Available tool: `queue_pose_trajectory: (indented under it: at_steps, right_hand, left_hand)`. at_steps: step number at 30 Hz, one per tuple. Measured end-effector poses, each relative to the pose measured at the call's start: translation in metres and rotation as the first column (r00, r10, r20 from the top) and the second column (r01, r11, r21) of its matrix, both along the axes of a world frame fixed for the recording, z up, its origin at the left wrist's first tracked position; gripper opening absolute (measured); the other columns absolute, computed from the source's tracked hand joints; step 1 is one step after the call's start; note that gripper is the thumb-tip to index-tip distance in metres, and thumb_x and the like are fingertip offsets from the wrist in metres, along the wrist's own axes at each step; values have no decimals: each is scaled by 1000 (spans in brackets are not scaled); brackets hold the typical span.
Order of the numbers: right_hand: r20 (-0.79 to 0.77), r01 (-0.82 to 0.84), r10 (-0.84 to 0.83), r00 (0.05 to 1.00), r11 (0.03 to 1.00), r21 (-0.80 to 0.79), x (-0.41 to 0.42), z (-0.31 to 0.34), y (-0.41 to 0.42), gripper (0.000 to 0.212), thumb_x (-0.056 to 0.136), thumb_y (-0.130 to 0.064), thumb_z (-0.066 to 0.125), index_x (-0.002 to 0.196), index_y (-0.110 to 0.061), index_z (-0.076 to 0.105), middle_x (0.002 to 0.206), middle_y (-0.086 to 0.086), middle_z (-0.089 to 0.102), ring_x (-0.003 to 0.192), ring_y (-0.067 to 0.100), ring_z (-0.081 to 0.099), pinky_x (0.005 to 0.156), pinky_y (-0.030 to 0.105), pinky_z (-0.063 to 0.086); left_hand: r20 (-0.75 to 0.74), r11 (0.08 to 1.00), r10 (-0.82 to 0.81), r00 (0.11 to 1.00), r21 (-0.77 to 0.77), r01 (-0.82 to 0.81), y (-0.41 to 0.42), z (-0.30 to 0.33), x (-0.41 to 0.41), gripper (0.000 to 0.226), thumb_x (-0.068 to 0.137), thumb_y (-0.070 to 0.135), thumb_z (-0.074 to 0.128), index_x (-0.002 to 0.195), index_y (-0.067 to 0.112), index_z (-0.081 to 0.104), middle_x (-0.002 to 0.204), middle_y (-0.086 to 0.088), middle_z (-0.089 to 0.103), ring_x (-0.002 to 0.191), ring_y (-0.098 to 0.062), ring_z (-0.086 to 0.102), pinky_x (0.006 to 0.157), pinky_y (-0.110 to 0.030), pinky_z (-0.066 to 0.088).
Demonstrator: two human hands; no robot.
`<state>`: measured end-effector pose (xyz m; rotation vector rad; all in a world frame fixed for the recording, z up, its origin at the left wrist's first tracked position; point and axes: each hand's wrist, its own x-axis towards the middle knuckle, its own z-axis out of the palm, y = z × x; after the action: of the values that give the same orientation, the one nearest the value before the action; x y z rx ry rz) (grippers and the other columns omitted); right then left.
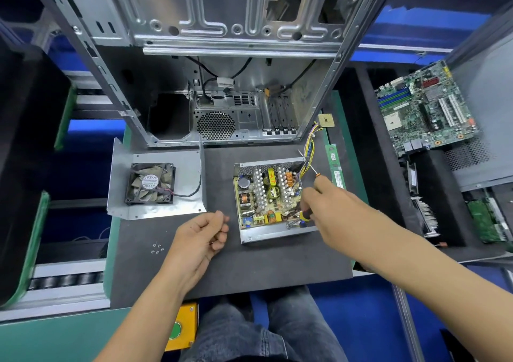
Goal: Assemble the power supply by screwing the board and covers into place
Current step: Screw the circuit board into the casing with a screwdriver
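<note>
Lying between both hands, the power supply (270,199) touches only the right hand (330,209).

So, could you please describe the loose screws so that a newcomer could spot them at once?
Start at the dark mat. Left of the left hand, nearer than the fan cover, lie the screws: a tight cluster of tiny silver specks, the only small loose things there.

Two bare forearms reach forward, hands apart.

The left hand (204,232) hovers with fingers curled loosely into the palm, thumb on top; whether it holds anything cannot be told. The right hand (327,209) reaches farther forward, wrist bent down, fingers curled round a screwdriver (305,216) with its handle showing below the knuckles.
</note>
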<state>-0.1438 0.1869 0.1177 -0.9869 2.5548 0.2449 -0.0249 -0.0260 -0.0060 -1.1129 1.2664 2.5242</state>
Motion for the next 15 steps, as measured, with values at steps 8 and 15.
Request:
queue_pose_trajectory:
  at_steps: [8, 15]
  right_hand:
    - [-75, -70, 79, 994, 991, 114, 4, 0, -16, 16, 90, -5, 58, 98, -16, 50, 87, 3, 39, 68, 27, 51, 58, 32, 35]
    - [101, 76, -62, 993, 988, -138, 4, -5, -8, 14, 97, -32, 54, 105, -21, 51, 88, 7, 61, 86, 35, 61, 73, 41, 52]
  left_hand:
    - [2, 998, 5, 1000, 60, -5, -1, -1, 0, 21, 76, 13, 70, 93, 7, 80, 77, -7, 70, 66, -10, 64, 62, -18, 55]
    - [38, 983, 90, 995, 160, -95, 2, 4, -2, 15, 73, 11, 72, 87, 4, 73, 77, -11, 71, 60, -13, 65, 55, -20, 55]
